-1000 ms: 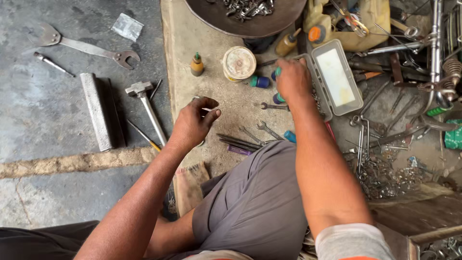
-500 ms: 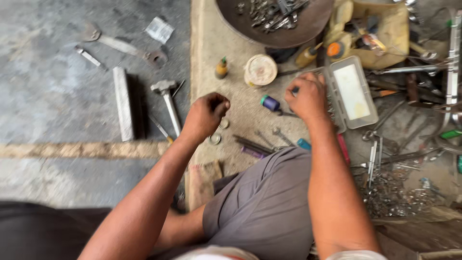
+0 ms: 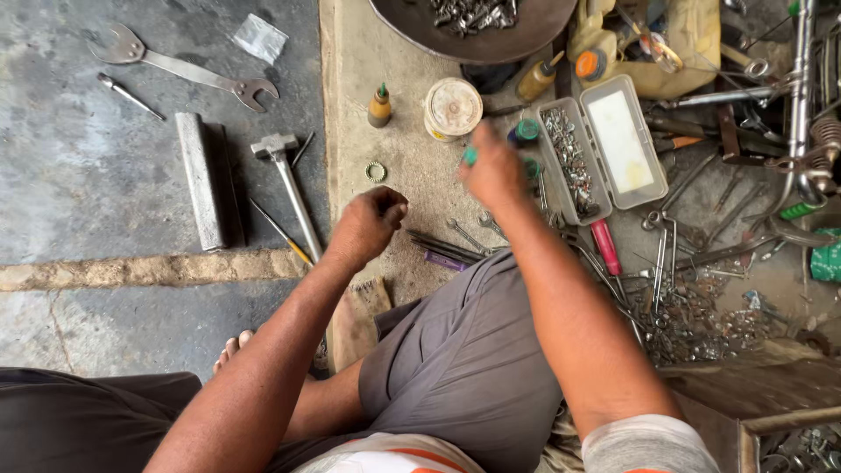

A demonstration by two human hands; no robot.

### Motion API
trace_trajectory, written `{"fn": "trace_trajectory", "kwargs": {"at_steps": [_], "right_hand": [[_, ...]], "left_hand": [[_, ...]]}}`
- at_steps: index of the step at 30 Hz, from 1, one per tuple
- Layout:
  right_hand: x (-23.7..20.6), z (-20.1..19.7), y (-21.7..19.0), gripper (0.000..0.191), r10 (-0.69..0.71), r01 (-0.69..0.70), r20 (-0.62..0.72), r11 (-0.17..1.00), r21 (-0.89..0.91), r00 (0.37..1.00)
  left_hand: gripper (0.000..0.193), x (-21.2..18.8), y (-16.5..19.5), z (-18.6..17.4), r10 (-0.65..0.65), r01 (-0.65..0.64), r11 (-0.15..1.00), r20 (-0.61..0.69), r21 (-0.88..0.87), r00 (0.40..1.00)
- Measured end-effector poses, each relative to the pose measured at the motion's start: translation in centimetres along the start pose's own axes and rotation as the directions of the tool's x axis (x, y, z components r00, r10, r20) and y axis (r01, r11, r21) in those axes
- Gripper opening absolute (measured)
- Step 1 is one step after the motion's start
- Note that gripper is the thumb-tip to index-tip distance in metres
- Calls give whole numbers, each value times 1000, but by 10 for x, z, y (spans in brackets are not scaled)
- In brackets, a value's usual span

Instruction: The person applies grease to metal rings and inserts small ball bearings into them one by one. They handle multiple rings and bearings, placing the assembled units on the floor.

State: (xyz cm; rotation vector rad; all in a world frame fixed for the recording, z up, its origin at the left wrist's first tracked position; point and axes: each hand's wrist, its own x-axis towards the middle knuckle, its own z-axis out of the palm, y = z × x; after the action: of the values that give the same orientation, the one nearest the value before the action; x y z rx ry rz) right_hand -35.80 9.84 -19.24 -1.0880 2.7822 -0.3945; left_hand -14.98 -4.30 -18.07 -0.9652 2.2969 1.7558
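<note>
While left hand (image 3: pixel 368 223) stays curled, contents unseen, right hand (image 3: pixel 492 171) grip pinches small green piece (image 3: pixel 470 156).

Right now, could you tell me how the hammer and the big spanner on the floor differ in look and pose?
The hammer has a blocky head on a straight shaft; the spanner is flat, with a jaw at each end. The hammer lies steeply, head away from the person, beside the mat's edge; the spanner lies farther off, slanting gently across the floor. The hammer is nearer the left hand. Both are grey metal, lying untouched on the concrete.
</note>
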Motion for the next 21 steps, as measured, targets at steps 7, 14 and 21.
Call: {"fn": "trace_trajectory", "kwargs": {"at_steps": [7,14,21], "right_hand": [[-2,-20,25,35,-153,130,-293,987,-97,944],[-17,-44,65,52,242,-242,-9,970,-31,970],[-46,-50,-9,42,143,-171,158,969,180,977]], "left_hand": [[22,1,4,3,1,-1,1000,29,-13,1000],[22,2,1,7,35,-33,992,13,-124,999],[22,9,-5,13,-34,48,903,40,-427,999]]}}
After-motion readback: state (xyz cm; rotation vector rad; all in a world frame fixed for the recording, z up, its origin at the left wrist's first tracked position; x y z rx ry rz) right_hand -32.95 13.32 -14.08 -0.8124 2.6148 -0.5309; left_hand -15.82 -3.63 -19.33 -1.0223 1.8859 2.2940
